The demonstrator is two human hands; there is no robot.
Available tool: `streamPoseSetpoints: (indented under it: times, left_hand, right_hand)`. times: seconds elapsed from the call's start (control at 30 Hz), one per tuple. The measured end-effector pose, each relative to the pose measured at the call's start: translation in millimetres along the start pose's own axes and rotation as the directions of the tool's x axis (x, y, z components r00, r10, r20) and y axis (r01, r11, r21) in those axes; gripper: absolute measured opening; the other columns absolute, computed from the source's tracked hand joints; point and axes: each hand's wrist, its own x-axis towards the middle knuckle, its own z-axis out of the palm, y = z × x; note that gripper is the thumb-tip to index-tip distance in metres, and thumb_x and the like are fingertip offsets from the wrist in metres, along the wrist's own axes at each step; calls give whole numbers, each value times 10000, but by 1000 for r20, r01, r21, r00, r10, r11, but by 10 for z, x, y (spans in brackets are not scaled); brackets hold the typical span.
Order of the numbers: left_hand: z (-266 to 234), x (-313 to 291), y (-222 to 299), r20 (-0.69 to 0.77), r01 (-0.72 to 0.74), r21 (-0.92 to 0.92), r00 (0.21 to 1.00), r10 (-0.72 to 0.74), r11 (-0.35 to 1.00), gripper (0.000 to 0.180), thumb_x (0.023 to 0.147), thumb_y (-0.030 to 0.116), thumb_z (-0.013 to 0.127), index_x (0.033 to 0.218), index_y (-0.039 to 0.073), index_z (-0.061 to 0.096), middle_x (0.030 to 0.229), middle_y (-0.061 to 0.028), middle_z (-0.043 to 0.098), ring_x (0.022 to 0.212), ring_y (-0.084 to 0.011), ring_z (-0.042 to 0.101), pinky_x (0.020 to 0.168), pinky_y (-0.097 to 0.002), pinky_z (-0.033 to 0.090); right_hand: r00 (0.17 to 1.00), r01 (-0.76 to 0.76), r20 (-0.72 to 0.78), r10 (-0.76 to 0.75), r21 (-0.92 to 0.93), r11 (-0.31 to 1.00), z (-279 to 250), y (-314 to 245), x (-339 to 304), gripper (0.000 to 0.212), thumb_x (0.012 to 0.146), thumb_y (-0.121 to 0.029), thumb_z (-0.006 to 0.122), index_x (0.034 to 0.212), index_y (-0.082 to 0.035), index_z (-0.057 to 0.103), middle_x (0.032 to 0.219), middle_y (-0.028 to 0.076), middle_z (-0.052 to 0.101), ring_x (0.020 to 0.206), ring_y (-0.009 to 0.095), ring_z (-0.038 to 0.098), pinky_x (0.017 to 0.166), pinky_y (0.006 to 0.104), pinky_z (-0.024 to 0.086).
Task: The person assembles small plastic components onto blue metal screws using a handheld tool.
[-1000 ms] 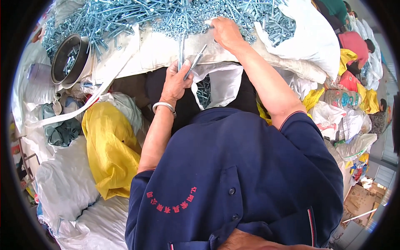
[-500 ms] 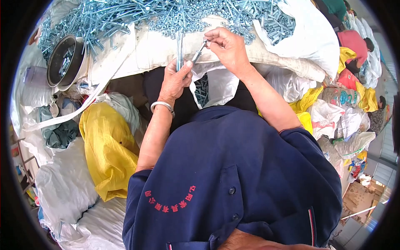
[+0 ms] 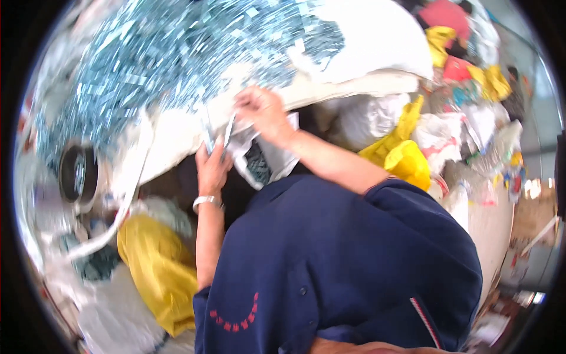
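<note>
My left hand point(image 3: 213, 168) is closed around several long metal bolts point(image 3: 209, 127), which stick up from its fingers. One bolt point(image 3: 230, 130) leans apart from the others toward my right hand point(image 3: 266, 115). The fingers of that hand are pinched together close to the leaning bolt's upper end; blur hides what lies between them. Just beyond both hands, a large heap of bolts, nuts and other small metal parts point(image 3: 194, 53) covers a pale cloth-covered surface point(image 3: 171, 138). Below my hands, an open white bag point(image 3: 283, 156) holds more dark metal pieces point(image 3: 257, 164).
A dark round bowl point(image 3: 78, 174) stands at the left. A white strap point(image 3: 132, 177) hangs off the surface's near edge. Yellow sacks point(image 3: 156, 271) and pale bags lie on the left, with more yellow bags point(image 3: 407, 162) to the right. A person in red point(image 3: 445, 17) is at the far right.
The whole view has swung, so the heap, bowl and both hands appear lower and mostly further left, now blurred. My left hand still grips the bolts, with my right fingers still close by.
</note>
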Motion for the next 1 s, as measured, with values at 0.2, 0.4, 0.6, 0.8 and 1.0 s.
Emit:
streamPoseSetpoints:
  times: [0.2, 0.4, 0.6, 0.8, 1.0]
  left_hand:
    - [20, 4, -97, 104, -34, 234, 995, 10, 972, 123, 974, 182, 572, 964, 80, 503, 625, 61, 401, 451, -38, 366, 385, -208, 285]
    - [396, -130, -278, 97, -22, 418, 995, -20, 908, 224, 985, 268, 561, 872, 91, 483, 580, 41, 426, 429, -40, 363, 372, -210, 273]
    - [806, -196, -587, 70, 24, 451, 996, -63, 892, 262, 981, 280, 570, 851, 77, 469, 579, 13, 448, 408, -51, 376, 354, -208, 281]
    - [1156, -175, -638, 10, 48, 323, 999, -54, 945, 321, 985, 336, 555, 848, 69, 442, 616, 4, 366, 392, -89, 343, 339, -232, 266]
    - [1558, -250, -728, 67, 100, 312, 990, -127, 945, 325, 986, 358, 550, 888, 72, 433, 609, 4, 385, 396, -80, 355, 342, -228, 258]
  right_hand:
    - [998, -67, 1, 67, 77, 995, -178, 51, -298, 386, 778, -5, 687, 1138, 44, 559, 945, 74, 627, 866, 116, 594, 760, 267, 501]
    - [983, -166, -35, 181, 258, 952, -482, 337, -656, 268, 806, -34, 680, 1050, 60, 621, 914, 84, 641, 815, 140, 627, 734, 279, 527]
    - [932, -298, -77, 355, 399, 867, -849, 430, -902, 245, 833, -61, 660, 1056, 39, 641, 880, 73, 648, 782, 144, 641, 725, 281, 541]
    - [934, -214, -119, 336, 566, 796, -1109, 395, -1114, 210, 823, -78, 697, 1003, 13, 640, 899, 60, 640, 782, 138, 630, 707, 281, 539]
    - [948, -171, -126, 293, 575, 800, -1351, 315, -1235, 133, 851, -114, 688, 916, -3, 651, 863, 33, 631, 806, 108, 595, 738, 267, 523]
